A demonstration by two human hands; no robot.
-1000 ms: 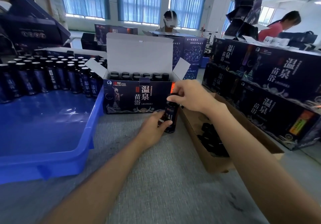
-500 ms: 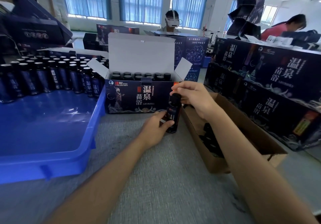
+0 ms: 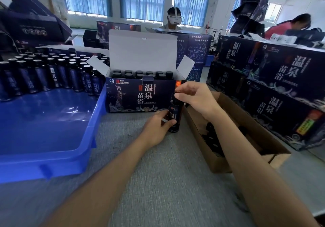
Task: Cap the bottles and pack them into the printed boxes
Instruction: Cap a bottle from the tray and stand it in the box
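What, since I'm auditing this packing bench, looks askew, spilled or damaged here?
Nothing stands out. The bottle stands upright on the table, left hand gripping its body, right hand pinching its top. Packed bottles in the open printed box sit upright in rows; no spill shows.

The right hand (image 3: 197,98) hides the top of the bottle (image 3: 176,110). The blue tray (image 3: 52,160) runs off the left edge, and small print on the printed box (image 3: 140,96) is unreadable.

- Dark printed box (image 3: 140,96), lid up, two rows of capped bottles (image 3: 139,73) inside.
- One dark labelled bottle (image 3: 176,111), upright, just before its right front corner.
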